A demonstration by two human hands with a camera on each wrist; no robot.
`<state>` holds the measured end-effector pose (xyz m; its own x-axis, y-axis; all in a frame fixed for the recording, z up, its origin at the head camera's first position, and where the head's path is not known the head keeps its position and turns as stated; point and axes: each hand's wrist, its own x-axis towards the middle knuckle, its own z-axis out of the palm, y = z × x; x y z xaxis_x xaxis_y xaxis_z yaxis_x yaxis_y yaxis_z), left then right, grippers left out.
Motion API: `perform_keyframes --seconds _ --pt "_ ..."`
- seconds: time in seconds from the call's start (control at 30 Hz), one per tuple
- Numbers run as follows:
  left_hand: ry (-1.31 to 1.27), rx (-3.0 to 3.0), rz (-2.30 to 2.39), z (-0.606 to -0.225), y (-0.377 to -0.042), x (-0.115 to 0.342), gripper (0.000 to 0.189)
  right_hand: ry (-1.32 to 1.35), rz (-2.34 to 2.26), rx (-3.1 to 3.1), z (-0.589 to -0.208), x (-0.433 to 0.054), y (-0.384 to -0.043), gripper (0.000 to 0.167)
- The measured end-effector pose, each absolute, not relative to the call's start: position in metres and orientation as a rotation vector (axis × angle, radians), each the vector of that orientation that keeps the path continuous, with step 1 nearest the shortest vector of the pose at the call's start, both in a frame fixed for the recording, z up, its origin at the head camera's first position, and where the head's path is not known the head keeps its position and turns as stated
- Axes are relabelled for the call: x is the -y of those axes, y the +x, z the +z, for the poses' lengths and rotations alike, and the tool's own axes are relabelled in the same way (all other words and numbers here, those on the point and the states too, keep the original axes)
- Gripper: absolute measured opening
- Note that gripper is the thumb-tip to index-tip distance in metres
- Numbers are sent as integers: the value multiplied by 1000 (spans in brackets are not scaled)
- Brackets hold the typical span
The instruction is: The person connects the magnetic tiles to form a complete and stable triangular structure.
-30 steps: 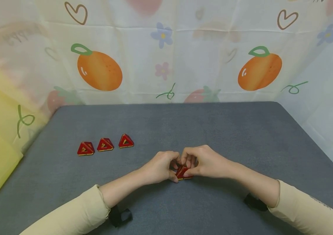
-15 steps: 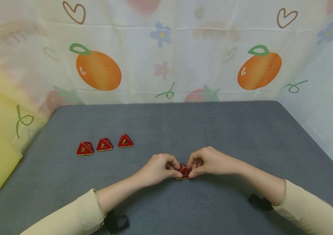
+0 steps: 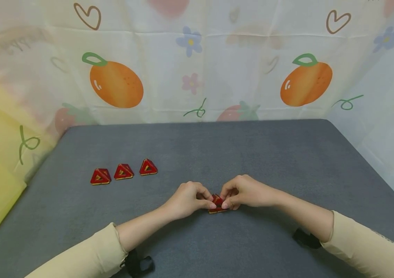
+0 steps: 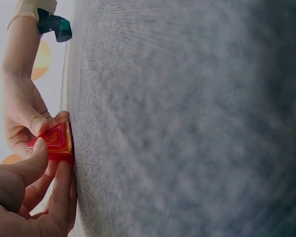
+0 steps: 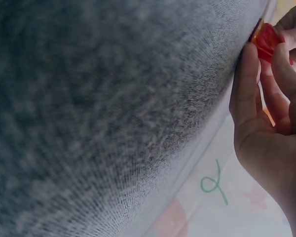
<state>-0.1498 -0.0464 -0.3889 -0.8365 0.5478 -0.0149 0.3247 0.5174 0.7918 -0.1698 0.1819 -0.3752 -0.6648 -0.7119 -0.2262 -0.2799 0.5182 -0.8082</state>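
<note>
Near the middle of the grey table, a small red pyramid with gold edging point(image 3: 217, 211) stands between both hands. My left hand point(image 3: 185, 199) pinches its left side, thumb on the front face and fingers behind. From the other side my right hand point(image 3: 254, 192) grips it, the thumb on its front. In the left wrist view, the pyramid point(image 4: 56, 139) sits low against the table surface between the two thumbs. The right wrist view catches only part of the red pyramid point(image 5: 267, 38), past the fingertips. The hands cover much of its sides.
Three similar red pyramids, a left one point(image 3: 100, 177), a middle one point(image 3: 124, 172) and a right one point(image 3: 148, 167), stand in a row at the table's left. A fruit-printed cloth point(image 3: 217, 77) hangs along the table's far edge point(image 3: 197, 122).
A second ago the hands almost met over the pyramid; they then drew apart, showing its front face. Since half a second ago, the right thumb has shifted slightly left across it.
</note>
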Motion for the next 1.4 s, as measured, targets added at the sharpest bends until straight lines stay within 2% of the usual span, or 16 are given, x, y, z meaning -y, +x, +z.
perform_keyframes --seconds 1.4 --pt "710 -2448 1240 -387 -151 44 10 -702 -1105 -2195 -376 -181 -172 13"
